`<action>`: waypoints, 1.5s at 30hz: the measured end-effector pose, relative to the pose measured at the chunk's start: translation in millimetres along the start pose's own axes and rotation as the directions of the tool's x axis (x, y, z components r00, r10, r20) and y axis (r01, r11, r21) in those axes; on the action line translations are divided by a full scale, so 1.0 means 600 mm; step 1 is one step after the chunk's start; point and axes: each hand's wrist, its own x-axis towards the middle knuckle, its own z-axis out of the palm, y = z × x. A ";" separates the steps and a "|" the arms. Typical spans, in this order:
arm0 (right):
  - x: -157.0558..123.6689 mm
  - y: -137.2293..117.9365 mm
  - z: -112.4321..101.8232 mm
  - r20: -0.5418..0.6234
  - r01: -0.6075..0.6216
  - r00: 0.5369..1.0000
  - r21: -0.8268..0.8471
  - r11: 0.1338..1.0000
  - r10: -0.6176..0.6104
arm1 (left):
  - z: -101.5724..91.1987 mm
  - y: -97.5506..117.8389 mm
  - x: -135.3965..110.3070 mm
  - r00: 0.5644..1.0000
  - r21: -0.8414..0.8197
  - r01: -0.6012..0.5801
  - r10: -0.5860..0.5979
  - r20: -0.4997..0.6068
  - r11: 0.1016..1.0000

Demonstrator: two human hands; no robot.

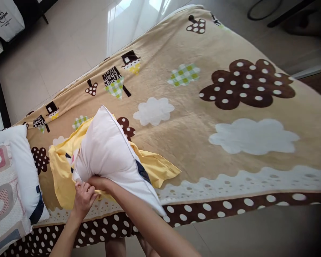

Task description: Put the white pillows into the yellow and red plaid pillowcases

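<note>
A white pillow with a dark blue corner patch stands tilted on the bed, its lower left end bunched up. Around and beneath that end lies a yellow pillowcase, spread out on both sides. My left hand is closed, pinching the pillowcase's edge next to the pillow's bunched end. Crossing in front of the pillow, my right arm leads to my right hand, which is curled against the pillow's gathered end. Most of the right hand's fingers are hidden by the pillow and the cloth.
A beige patterned blanket covers the bed. At the left lies another white pillow, with a patterned pillow partly over it. Tiled floor surrounds the bed; a white bag stands at the upper left.
</note>
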 end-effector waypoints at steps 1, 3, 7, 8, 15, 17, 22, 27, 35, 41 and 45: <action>-0.008 0.004 -0.008 0.065 0.012 0.998 0.051 0.999 -0.015 | 0.009 -0.008 -0.006 0.999 -0.009 0.032 -0.032 0.021 0.999; -0.039 0.016 -0.034 0.131 0.043 0.990 0.129 0.991 -0.060 | 0.025 -0.023 -0.014 0.996 -0.034 0.064 -0.061 0.070 0.997; -0.136 0.063 -0.122 -0.226 -0.014 0.969 0.356 0.934 0.101 | 0.034 -0.038 -0.008 0.978 -0.056 0.076 -0.063 0.198 0.996; -0.156 0.081 -0.147 -0.396 -0.065 0.889 0.387 0.920 0.230 | 0.032 -0.036 -0.003 0.971 -0.049 0.078 -0.064 0.229 0.996; -0.105 0.133 -0.156 -0.537 -0.326 0.586 0.529 0.783 0.607 | 0.003 0.025 0.073 0.940 -0.098 0.007 0.027 0.339 0.995; -0.074 0.113 -0.110 -0.497 -0.345 0.642 0.491 0.800 0.583 | -0.013 0.041 0.090 0.930 -0.117 0.035 0.010 0.367 0.993; -0.083 0.073 -0.060 -0.557 -0.515 0.614 0.255 0.819 0.559 | -0.094 0.045 0.103 0.875 -0.328 0.121 0.055 0.482 0.937; -0.138 0.041 -0.075 -0.611 -0.353 0.667 0.245 0.903 0.426 | -0.155 0.038 0.229 0.996 -0.362 0.090 -0.091 0.015 0.928; -0.340 0.075 0.035 -0.563 -0.306 -0.038 0.793 0.527 0.825 | -0.065 0.008 0.406 0.876 -0.154 0.316 -0.225 0.426 0.936; -0.319 0.055 0.080 -0.140 0.479 0.251 0.878 0.002 0.958 | -0.100 -0.007 0.361 0.899 -0.317 0.229 -0.075 0.431 0.920; -0.227 0.013 0.036 -0.358 0.486 0.198 0.844 0.226 0.912 | -0.138 0.022 0.325 0.895 -0.121 -0.080 0.125 0.428 0.989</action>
